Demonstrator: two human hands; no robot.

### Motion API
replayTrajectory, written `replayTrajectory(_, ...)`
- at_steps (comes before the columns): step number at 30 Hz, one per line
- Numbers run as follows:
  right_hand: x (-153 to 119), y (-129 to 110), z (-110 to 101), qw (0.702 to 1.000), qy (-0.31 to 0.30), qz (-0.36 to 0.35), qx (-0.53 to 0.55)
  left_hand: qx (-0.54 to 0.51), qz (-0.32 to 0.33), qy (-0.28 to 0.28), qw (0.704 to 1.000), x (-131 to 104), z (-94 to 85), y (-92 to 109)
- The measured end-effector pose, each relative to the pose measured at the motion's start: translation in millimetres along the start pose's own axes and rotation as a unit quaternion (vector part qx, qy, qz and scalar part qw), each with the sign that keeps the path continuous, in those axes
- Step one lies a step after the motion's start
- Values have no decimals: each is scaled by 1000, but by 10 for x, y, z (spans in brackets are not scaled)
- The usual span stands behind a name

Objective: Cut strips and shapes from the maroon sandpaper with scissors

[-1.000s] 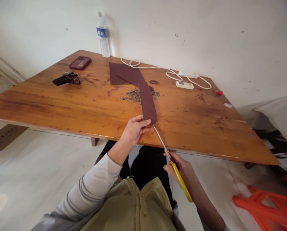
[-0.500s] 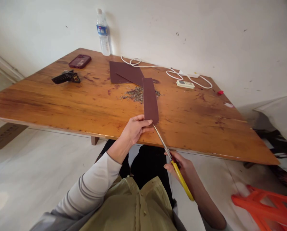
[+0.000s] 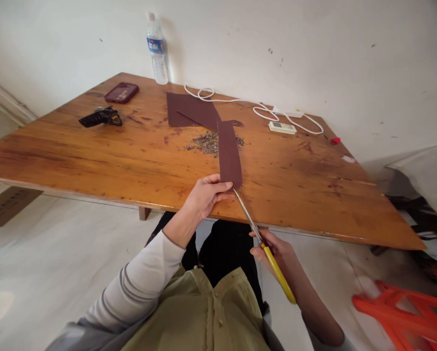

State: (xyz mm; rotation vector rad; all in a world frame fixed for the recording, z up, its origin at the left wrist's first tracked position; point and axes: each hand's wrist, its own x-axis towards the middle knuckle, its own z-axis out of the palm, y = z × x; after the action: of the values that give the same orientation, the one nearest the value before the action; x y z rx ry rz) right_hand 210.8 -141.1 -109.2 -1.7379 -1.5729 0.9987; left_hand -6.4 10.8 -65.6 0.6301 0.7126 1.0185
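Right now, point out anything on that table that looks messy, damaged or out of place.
A loose heap of small cuttings lies scattered mid-table, beside the brown strip that the left hand holds and the scissors in the right hand meet. Dark stains mark the wood. Nothing looks broken.

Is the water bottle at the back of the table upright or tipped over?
Upright: the water bottle stands on its base at the table's far edge, cap uppermost, against the wall.
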Motion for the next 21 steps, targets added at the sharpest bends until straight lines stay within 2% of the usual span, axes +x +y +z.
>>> replayTrajectory(5,-42,-35,61,999,40,1,7,10,-1,-3,1000,0,-1,14)
replayTrajectory(13,-22,29,116,998,20,8,51,6,1,-1,1000,-2,-1,10)
replayTrajectory(21,-20,6,80,999,32,-7,-10,9,-4,0,1000,2,-1,14)
